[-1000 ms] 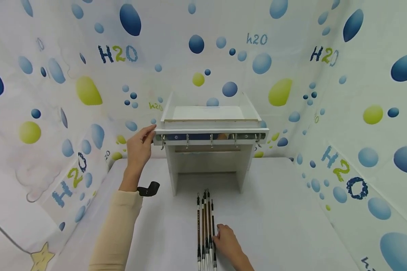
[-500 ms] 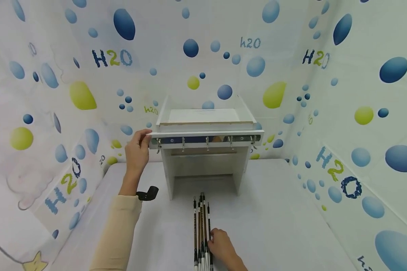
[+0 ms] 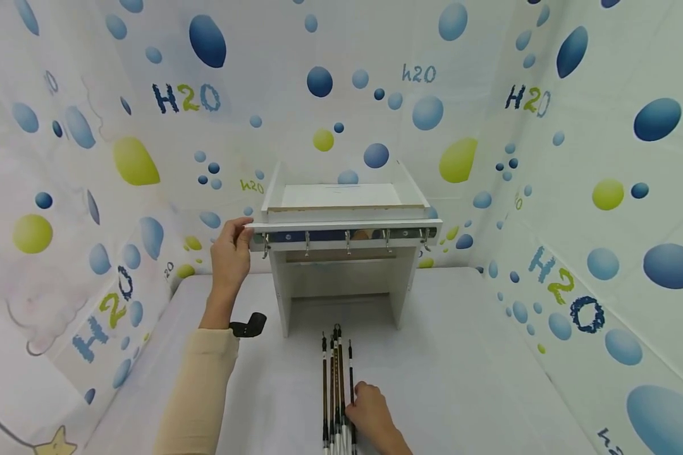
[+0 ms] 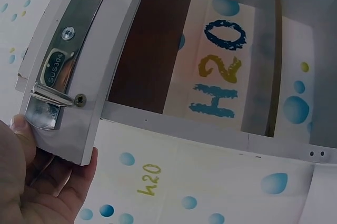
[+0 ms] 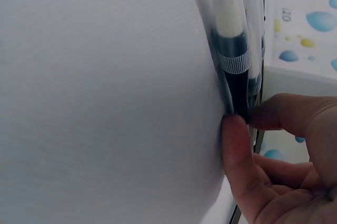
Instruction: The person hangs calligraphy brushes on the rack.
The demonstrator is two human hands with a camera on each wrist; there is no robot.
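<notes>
A small white wooden rack [image 3: 399, 291] stands on the cloth, with a metal hook rail [image 3: 327, 236] along its front board. My left hand [image 3: 230, 259] holds the left end of that board. In the left wrist view, the thumb lies at the rail's lower end and the fingers are behind the board. Several calligraphy brushes [image 3: 333, 385] lie side by side in front of the rack, hook loops toward it. My right hand [image 3: 372, 414] pinches the rightmost calligraphy brush [image 5: 234, 61] near its black ferrule, between thumb and finger; its pale bristles sit in a clear sleeve.
White cloth [image 3: 478, 373] covers the table. Patterned sheets [image 3: 603, 158] with blue and green drops hang at the back and both sides. The rack has an upper tray [image 3: 341, 194] with raised side walls. A black strap mount [image 3: 249, 325] sits on my left wrist.
The view has shifted slightly. My right hand has taken the rightmost brush, and its top end stands farther apart from the others. My left hand stays at the board's end.
</notes>
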